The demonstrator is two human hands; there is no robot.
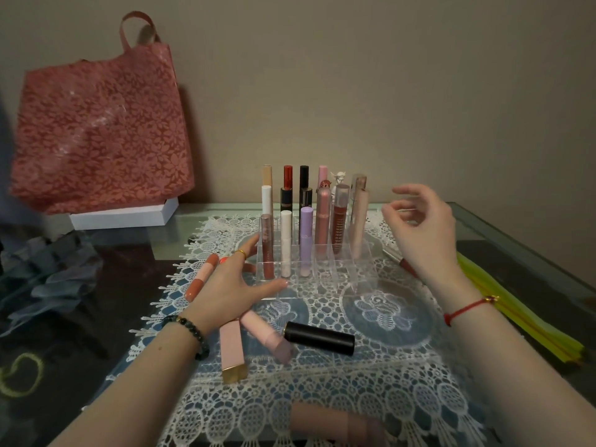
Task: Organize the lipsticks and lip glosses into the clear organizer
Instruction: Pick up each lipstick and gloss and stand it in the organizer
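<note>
The left hand (232, 285) is lying flat, fingers spread, touching the front left corner of the clear organizer (342, 272), which is sitting on the lace mat (371, 366) with upright tubes (305, 243) filling its back rows. The right hand (422, 227) is hovering beside it, loosely curled and empty. A black lipstick (319, 337) is lying in front.

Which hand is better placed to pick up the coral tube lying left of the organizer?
Left: the left hand lies beside the coral tube; the right hand hovers across the organizer.
</note>
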